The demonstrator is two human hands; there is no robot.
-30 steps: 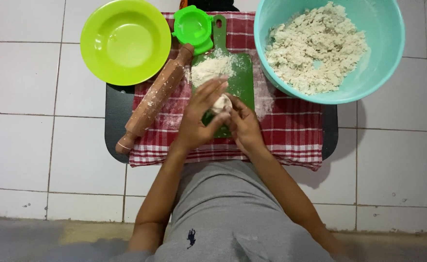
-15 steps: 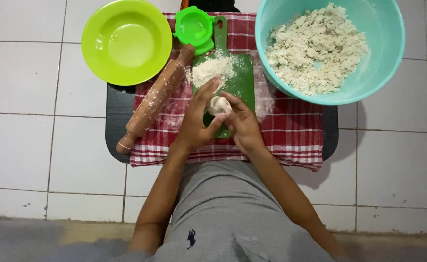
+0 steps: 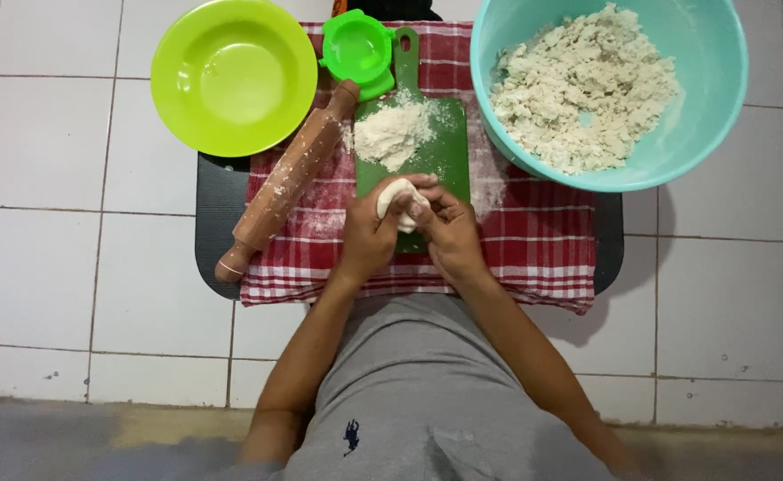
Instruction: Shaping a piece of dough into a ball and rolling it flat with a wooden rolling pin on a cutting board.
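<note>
Both hands meet over the lower end of the green cutting board (image 3: 449, 151), and between them sits a small lump of white dough (image 3: 395, 198). The left hand (image 3: 369, 239) cups it from the 9 o'clock side, fingers curled up and around it, while the right hand (image 3: 449, 233) presses in from 3 o'clock with its fingertips on the lump. So each grip is closed on the dough, which rests in the hands just above the board rather than flat on it.

As a judgement, the work looks to be at an early stage. One piece is being shaped by hand. It is roughly rounded but not smooth, and it has not been flattened. The wooden rolling pin (image 3: 284, 178) lies at 10 o'clock from the hands, dusted with flour, slanting across the red checked cloth (image 3: 534, 249), untouched by either hand. A heap of loose flour (image 3: 393, 134) sits on the board at 12 o'clock, just beyond the dough.

Much appears left. The large teal bowl (image 3: 712, 107) at 2 o'clock holds a big crumbly mass of dough mix (image 3: 578, 89), far more than the single lump in hand. The lime-green bowl (image 3: 231, 76) at 11 o'clock holds nothing, so no finished pieces show anywhere. A small green hinged press (image 3: 357, 49) sits at 12 o'clock by the board's handle, with no dough visible in it.

The cloth lies on a dark tray (image 3: 218, 223) set on the white tiled floor (image 3: 71, 223).
</note>
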